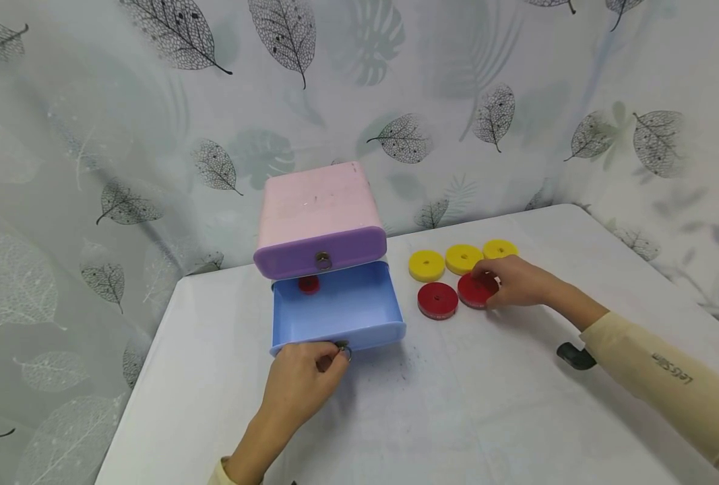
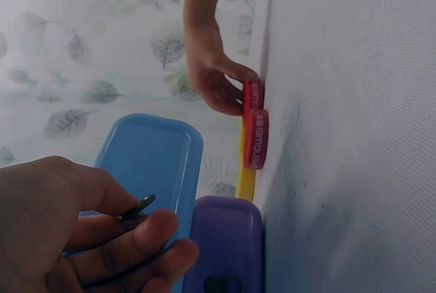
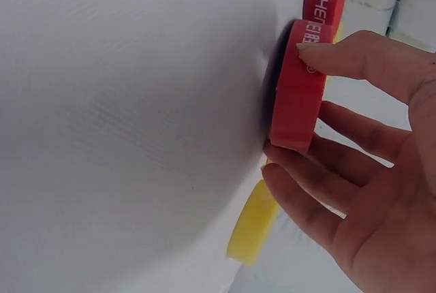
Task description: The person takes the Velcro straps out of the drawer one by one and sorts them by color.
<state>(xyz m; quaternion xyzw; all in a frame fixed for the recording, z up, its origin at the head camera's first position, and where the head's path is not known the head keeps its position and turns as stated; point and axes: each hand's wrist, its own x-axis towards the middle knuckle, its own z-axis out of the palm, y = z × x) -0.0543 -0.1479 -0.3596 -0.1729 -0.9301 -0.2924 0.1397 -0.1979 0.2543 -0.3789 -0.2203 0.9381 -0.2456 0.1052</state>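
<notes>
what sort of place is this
Probably an indoor tabletop work spot, perhaps staged for recording; the wider room is out of view. Signs: a flat white table, a pale grey leaf-printed backdrop behind it, and a small pink, purple and blue plastic-looking drawer unit standing on the table.

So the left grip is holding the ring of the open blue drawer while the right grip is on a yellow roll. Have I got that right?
Not quite: the roll in the right grip is red, not yellow; the right wrist view shows it. The left grip is indeed holding the ring of the open blue drawer.
</notes>
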